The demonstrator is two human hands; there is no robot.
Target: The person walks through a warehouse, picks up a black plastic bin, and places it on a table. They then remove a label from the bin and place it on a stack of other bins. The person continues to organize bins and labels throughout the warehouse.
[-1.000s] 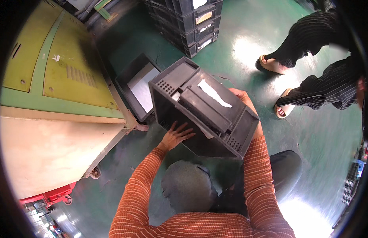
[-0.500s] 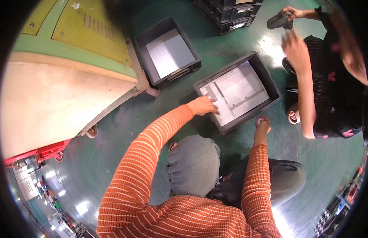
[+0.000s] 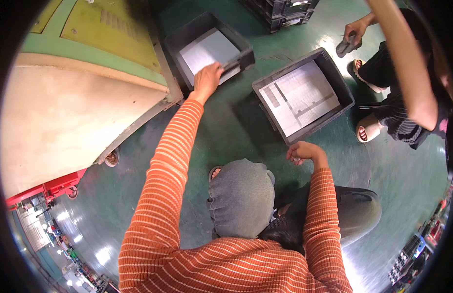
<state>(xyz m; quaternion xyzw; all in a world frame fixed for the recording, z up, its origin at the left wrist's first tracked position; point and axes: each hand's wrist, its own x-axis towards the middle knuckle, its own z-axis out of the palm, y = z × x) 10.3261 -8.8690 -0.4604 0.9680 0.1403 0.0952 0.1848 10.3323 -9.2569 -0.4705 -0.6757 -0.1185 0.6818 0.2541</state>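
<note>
My left hand (image 3: 207,81) reaches to the near rim of a black plastic crate (image 3: 203,23), its fingers closed over that edge. White sheets (image 3: 210,47) lie flat on the bottom of this crate. Nearer to me on the right stands a second black crate (image 3: 345,87), also lined with pale paper sheets (image 3: 304,95) that have grey strips on them. Just off its near corner hangs my right hand (image 3: 307,152), its fingers curled inward. Something small and pale shows at those fingers, too small to name.
At far right a co-worker's hand (image 3: 356,33) holds a dark grey piece. Stacked black crates (image 3: 287,14) stand at the back. A large cream, green and yellow machine cabinet (image 3: 85,112) fills the left. A red wheeled frame (image 3: 58,188) sits low behind it.
My left hand left the right crate for the left crate's rim. The right crate has shifted away and rightward. My right hand has drawn left and curled. The co-worker's arms moved.
</note>
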